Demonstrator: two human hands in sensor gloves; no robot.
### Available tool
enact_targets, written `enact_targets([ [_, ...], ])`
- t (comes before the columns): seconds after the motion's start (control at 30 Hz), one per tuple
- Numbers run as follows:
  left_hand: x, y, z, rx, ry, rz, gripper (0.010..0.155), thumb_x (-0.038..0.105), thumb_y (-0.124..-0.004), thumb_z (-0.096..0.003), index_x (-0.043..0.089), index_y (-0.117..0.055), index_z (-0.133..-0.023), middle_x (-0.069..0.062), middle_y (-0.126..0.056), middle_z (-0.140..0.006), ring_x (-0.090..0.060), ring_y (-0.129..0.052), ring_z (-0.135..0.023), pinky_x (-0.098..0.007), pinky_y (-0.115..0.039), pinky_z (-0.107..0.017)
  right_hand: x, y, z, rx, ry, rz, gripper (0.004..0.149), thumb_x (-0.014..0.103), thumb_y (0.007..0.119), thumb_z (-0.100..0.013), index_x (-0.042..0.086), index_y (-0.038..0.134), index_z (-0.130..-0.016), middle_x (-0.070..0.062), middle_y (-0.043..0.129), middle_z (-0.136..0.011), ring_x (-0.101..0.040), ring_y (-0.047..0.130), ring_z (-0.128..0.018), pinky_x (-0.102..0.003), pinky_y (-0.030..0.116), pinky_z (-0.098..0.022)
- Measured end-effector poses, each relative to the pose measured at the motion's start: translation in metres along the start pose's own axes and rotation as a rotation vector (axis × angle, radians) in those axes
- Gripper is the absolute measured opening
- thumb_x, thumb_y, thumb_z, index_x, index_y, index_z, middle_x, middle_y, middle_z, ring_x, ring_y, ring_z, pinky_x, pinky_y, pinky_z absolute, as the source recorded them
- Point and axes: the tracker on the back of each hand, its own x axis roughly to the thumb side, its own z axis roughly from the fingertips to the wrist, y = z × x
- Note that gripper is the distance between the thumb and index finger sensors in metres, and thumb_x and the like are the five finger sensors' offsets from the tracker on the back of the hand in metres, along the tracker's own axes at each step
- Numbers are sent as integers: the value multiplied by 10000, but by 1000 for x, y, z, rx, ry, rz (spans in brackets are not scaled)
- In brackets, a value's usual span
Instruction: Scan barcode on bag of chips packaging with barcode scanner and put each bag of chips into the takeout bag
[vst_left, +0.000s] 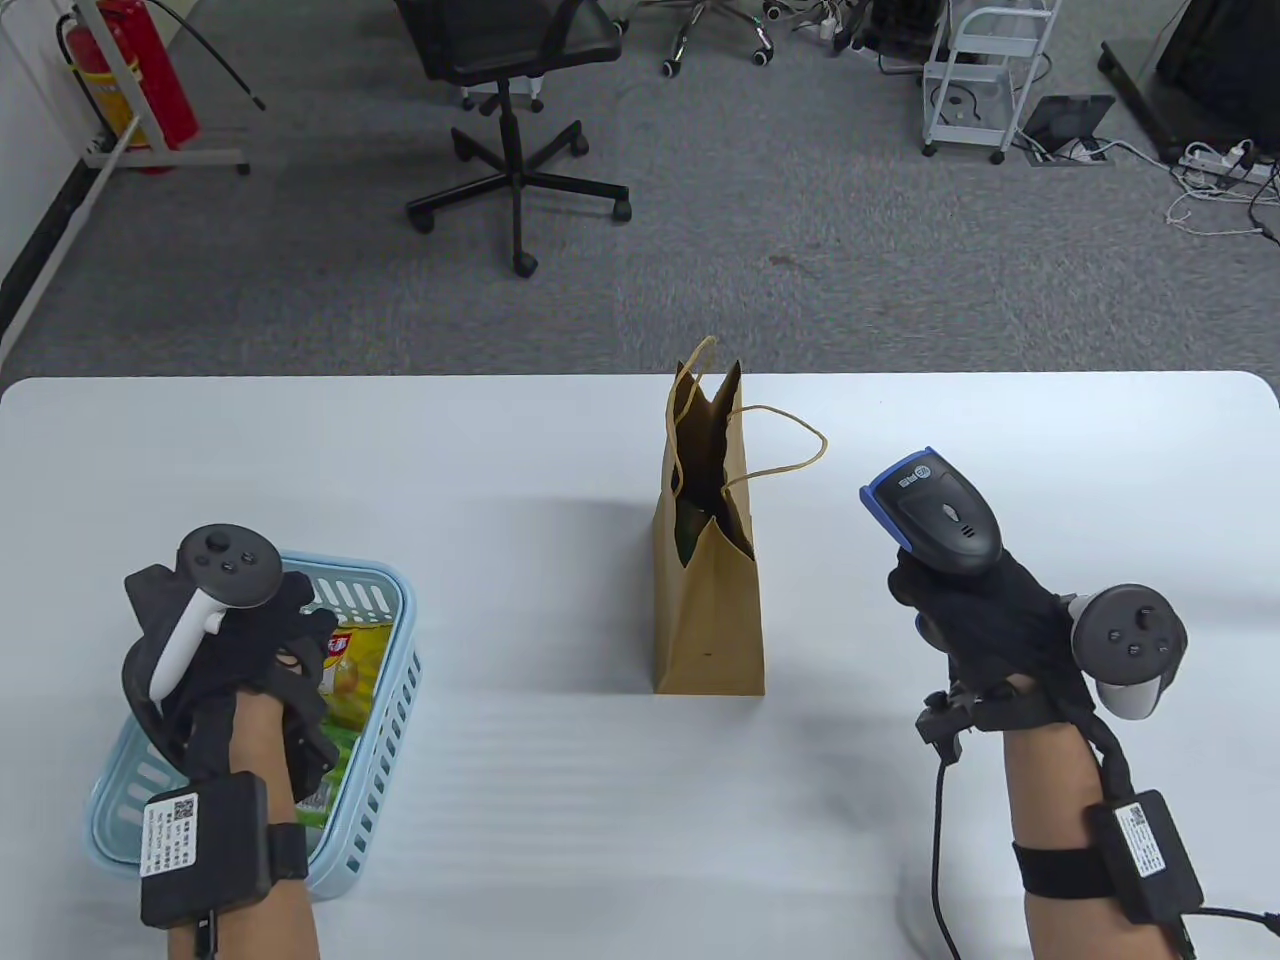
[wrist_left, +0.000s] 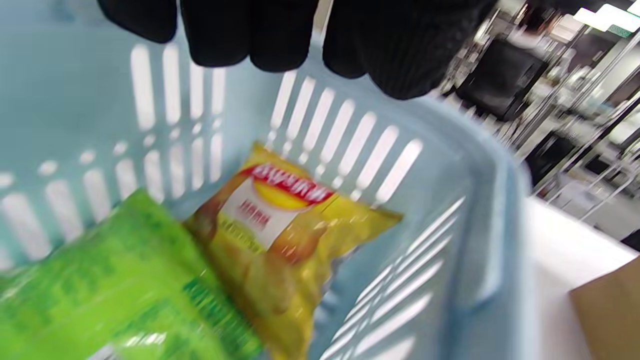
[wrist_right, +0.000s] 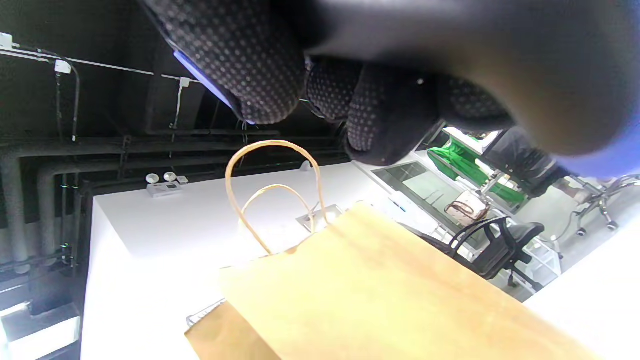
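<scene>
My left hand (vst_left: 290, 660) hovers over the light blue basket (vst_left: 400, 620) at the table's front left, fingers pointing down and holding nothing. In the left wrist view its fingertips (wrist_left: 220, 35) hang just above a yellow bag of chips (wrist_left: 285, 240) and a green bag of chips (wrist_left: 115, 285), both lying in the basket (wrist_left: 450, 200). My right hand (vst_left: 965, 610) grips the black and blue barcode scanner (vst_left: 935, 515) by its handle, to the right of the brown paper takeout bag (vst_left: 710, 600). The bag stands upright and open at mid-table, with something dark green inside.
The takeout bag's side and rope handles (wrist_right: 272, 200) fill the right wrist view. A cable (vst_left: 940, 840) runs from my right wrist to the front edge. Beyond the table's far edge stand an office chair (vst_left: 515, 60), a fire extinguisher (vst_left: 135, 70) and a white cart (vst_left: 985, 80).
</scene>
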Motion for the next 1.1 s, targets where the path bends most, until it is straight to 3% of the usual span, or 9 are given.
enact_targets([
  [0.2, -10, -28, -36, -153, 194, -184, 802, 436, -811, -531, 179, -446, -1197, -222, -395, -1218, -577, -467, -1078, -719, -453, -731, -9, -3, -2, -2, 30, -6, 598, 303, 867, -556, -29, 659, -1009, -171, 886, -821, -308, 1063, -550, -541, 873, -442],
  [0.33, -16, -43, -49, -262, 183, -133, 960, 536, -807, -501, 181, -261, -1207, -230, -292, -1219, -580, -414, -1090, -718, -433, -739, -12, -3, -2, -2, 37, -8, 598, 303, 867, -556, -29, 660, -1009, -182, 888, -817, -309, 1063, -549, -541, 873, -441],
  [0.5, -26, -71, -65, -372, 215, -111, 1088, 594, -766, -496, 203, 22, -1136, -187, -105, -1201, -546, -301, -1124, -696, -364, -777, -12, -2, -2, 6, 43, -5, 597, 304, 865, -557, -29, 661, -1008, -171, 888, -820, -309, 1062, -551, -541, 873, -442],
  [0.67, -25, -75, -67, -324, 272, -196, 1028, 603, -700, -539, 225, 69, -1108, -90, -205, -1188, -438, -354, -1157, -640, -383, -821, -15, 1, -3, 18, 53, 3, 597, 303, 866, -556, -28, 661, -1009, -171, 886, -821, -310, 1062, -550, -542, 872, -442],
  [0.83, -25, -56, -57, -201, 262, -115, 920, 510, -730, -568, 222, -61, -1130, -84, -384, -1151, -448, -463, -1119, -649, -432, -801, -15, 0, -4, 14, 50, -3, 598, 304, 866, -557, -29, 661, -1009, -171, 886, -822, -311, 1061, -553, -542, 872, -444],
  [1.1, -22, -23, -27, -63, 152, 33, 904, 443, -809, -531, 150, -210, -1141, -161, -525, -1091, -523, -600, -1025, -663, -519, -734, -9, -5, -1, -2, 28, -15, 598, 303, 867, -556, -30, 660, -1009, -173, 886, -821, -311, 1063, -551, -542, 873, -442],
])
